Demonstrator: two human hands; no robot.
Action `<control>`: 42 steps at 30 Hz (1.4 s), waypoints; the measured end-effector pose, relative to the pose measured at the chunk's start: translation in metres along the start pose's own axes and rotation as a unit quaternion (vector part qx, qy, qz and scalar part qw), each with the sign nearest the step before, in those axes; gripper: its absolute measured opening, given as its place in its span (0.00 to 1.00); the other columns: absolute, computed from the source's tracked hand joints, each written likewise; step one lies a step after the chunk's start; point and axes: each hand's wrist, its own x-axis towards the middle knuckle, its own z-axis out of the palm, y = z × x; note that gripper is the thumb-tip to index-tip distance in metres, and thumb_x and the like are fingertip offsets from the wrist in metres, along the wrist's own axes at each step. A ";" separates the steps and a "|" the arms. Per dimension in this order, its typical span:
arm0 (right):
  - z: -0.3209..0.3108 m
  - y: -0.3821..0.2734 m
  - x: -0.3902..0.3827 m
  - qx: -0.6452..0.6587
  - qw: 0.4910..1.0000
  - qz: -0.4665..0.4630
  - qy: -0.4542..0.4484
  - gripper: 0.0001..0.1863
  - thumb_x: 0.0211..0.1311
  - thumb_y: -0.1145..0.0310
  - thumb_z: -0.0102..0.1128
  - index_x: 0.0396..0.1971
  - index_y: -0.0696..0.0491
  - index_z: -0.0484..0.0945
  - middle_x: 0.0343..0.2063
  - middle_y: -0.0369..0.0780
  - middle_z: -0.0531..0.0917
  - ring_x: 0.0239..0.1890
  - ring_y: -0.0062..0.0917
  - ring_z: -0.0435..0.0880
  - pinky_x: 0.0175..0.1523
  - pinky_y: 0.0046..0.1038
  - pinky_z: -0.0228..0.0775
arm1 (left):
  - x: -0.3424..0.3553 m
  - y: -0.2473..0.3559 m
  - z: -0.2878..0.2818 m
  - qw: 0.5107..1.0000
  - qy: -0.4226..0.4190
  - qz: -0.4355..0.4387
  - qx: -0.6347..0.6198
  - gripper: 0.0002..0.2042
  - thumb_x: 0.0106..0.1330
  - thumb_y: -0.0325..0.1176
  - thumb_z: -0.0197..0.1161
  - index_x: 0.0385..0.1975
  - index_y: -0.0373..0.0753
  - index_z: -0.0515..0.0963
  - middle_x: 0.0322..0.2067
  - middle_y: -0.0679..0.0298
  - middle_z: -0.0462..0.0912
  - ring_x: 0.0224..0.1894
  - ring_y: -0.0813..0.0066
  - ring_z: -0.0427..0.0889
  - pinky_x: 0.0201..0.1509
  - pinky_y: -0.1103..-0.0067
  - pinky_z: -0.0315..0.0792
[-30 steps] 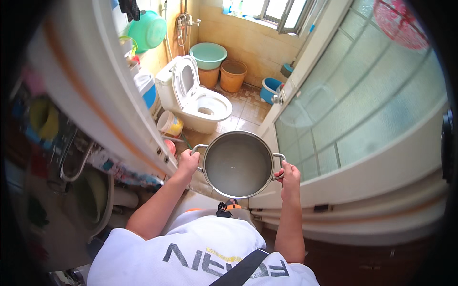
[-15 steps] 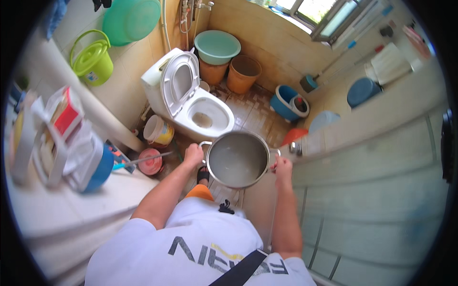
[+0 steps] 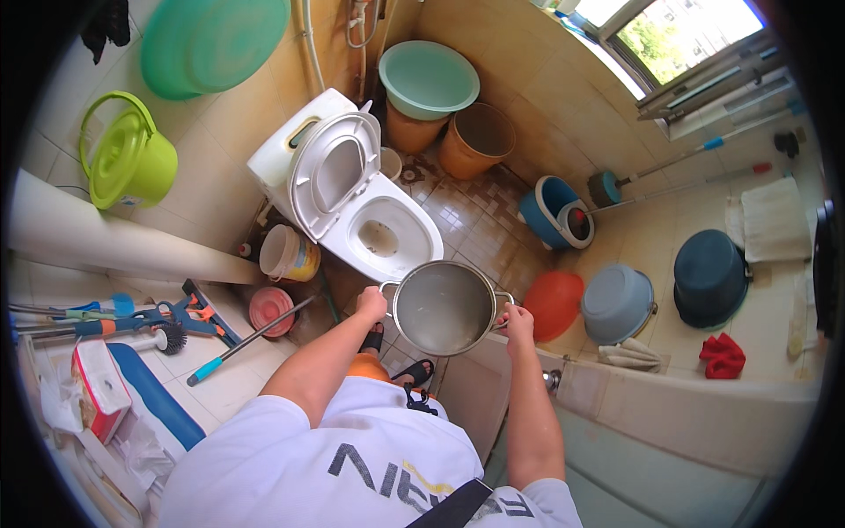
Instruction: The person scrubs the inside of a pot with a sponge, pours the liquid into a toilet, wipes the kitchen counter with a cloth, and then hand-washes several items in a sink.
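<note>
Fingers (image 3: pixel 380 298) of left hand (image 3: pixel 371 304) and right hand (image 3: pixel 519 323) are pinching two partly hidden handles (image 3: pixel 508 297) of one near pot (image 3: pixel 444 274).

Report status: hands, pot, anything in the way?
Left hand and right hand gripping pot, one each side. Cloudy-looking liquid inside. Nothing seen blocking pot; open toilet just beyond.

White short-sleeved shirt (image 3: pixel 304 462) with dark letters (image 3: pixel 342 458) and yellow mark (image 3: pixel 427 478), black strap (image 3: pixel 451 505) crossing near right, orange bottoms (image 3: pixel 370 366), 2 black sandals (image 3: pixel 422 372).
</note>
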 end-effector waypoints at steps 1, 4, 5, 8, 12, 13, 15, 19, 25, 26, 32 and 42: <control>0.001 -0.005 0.007 0.001 1.000 0.009 -0.005 0.13 0.80 0.59 0.70 0.49 0.54 0.83 0.31 0.31 0.82 0.29 0.20 0.85 0.34 0.27 0.74 | -0.001 0.003 0.001 1.000 -0.004 -0.005 -0.012 0.13 0.82 0.36 0.60 0.49 0.35 0.89 0.51 0.37 0.93 0.56 0.34 0.92 0.60 0.47 0.86; -0.004 -0.013 0.026 -0.009 0.999 0.031 -0.004 0.14 0.81 0.61 0.69 0.51 0.57 0.83 0.32 0.32 0.82 0.29 0.19 0.84 0.33 0.26 0.73 | -0.006 0.015 0.006 0.996 -0.051 -0.061 -0.029 0.12 0.80 0.34 0.61 0.48 0.34 0.89 0.50 0.37 0.93 0.54 0.35 0.94 0.57 0.48 0.88; -0.003 -0.020 0.032 -0.016 0.999 0.033 -0.007 0.14 0.81 0.61 0.69 0.51 0.58 0.83 0.32 0.32 0.82 0.29 0.19 0.84 0.33 0.26 0.73 | 0.001 0.010 0.012 0.995 -0.054 -0.070 -0.037 0.12 0.80 0.34 0.61 0.48 0.34 0.90 0.51 0.38 0.93 0.54 0.35 0.94 0.58 0.48 0.87; 0.002 -0.033 0.043 -0.041 0.998 0.030 -0.041 0.14 0.82 0.61 0.68 0.50 0.57 0.83 0.31 0.32 0.83 0.29 0.18 0.84 0.32 0.26 0.72 | 0.021 -0.001 0.029 0.985 -0.095 -0.141 -0.043 0.12 0.79 0.34 0.62 0.49 0.35 0.90 0.53 0.38 0.93 0.58 0.37 0.92 0.63 0.49 0.85; -0.005 -0.041 0.057 -0.056 0.996 0.048 -0.047 0.08 0.84 0.61 0.65 0.44 0.49 0.81 0.30 0.30 0.83 0.29 0.19 0.87 0.31 0.24 0.76 | 0.024 0.001 0.044 0.984 -0.103 -0.134 -0.052 0.12 0.78 0.35 0.64 0.49 0.36 0.91 0.55 0.39 0.92 0.62 0.37 0.90 0.67 0.51 0.83; -0.007 -0.042 0.060 -0.053 0.996 0.053 -0.049 0.08 0.84 0.61 0.65 0.43 0.49 0.81 0.30 0.29 0.83 0.29 0.19 0.87 0.31 0.24 0.77 | 0.024 0.006 0.043 0.990 -0.099 -0.101 -0.011 0.12 0.78 0.35 0.64 0.49 0.35 0.90 0.55 0.39 0.92 0.61 0.37 0.91 0.67 0.51 0.83; -0.010 -0.041 0.066 -0.042 0.995 0.068 -0.055 0.09 0.85 0.60 0.65 0.42 0.48 0.81 0.29 0.29 0.83 0.29 0.19 0.87 0.31 0.24 0.76 | 0.018 0.015 0.040 0.993 -0.095 -0.070 0.031 0.13 0.78 0.35 0.65 0.50 0.34 0.90 0.55 0.40 0.92 0.61 0.37 0.91 0.66 0.52 0.84; -0.016 -0.046 0.066 -0.046 0.994 0.083 -0.046 0.10 0.85 0.59 0.64 0.42 0.47 0.81 0.29 0.30 0.83 0.29 0.20 0.87 0.30 0.24 0.75 | 0.011 0.006 0.055 0.994 -0.084 -0.066 0.000 0.13 0.77 0.35 0.65 0.50 0.33 0.90 0.55 0.39 0.93 0.60 0.37 0.91 0.66 0.53 0.84; -0.017 -0.063 0.068 -0.052 0.995 0.078 -0.047 0.10 0.84 0.59 0.66 0.46 0.51 0.82 0.31 0.30 0.83 0.29 0.18 0.86 0.29 0.23 0.73 | 0.015 0.020 0.055 0.995 -0.077 -0.053 -0.018 0.14 0.78 0.37 0.65 0.48 0.32 0.91 0.52 0.39 0.93 0.59 0.37 0.92 0.64 0.53 0.85; -0.016 -0.067 0.067 -0.048 0.995 0.078 -0.047 0.11 0.83 0.59 0.67 0.48 0.52 0.82 0.32 0.30 0.83 0.29 0.17 0.86 0.29 0.22 0.72 | 0.018 0.021 0.055 0.996 -0.077 -0.049 -0.013 0.14 0.78 0.37 0.65 0.48 0.32 0.91 0.52 0.39 0.93 0.59 0.37 0.92 0.63 0.53 0.85; -0.027 -0.082 0.062 -0.039 0.995 0.082 -0.049 0.10 0.84 0.58 0.67 0.46 0.49 0.82 0.32 0.30 0.83 0.29 0.17 0.86 0.29 0.22 0.72 | 0.019 0.027 0.065 0.994 -0.109 0.003 0.020 0.15 0.78 0.38 0.64 0.46 0.32 0.91 0.51 0.40 0.93 0.57 0.38 0.92 0.61 0.54 0.86; -0.023 -0.131 0.054 -0.051 0.996 0.071 -0.029 0.12 0.83 0.57 0.68 0.46 0.50 0.80 0.32 0.31 0.84 0.29 0.19 0.87 0.27 0.23 0.72 | 0.032 0.047 0.072 0.977 -0.132 -0.092 -0.137 0.11 0.79 0.34 0.62 0.41 0.33 0.88 0.43 0.46 0.89 0.46 0.47 0.86 0.47 0.58 0.79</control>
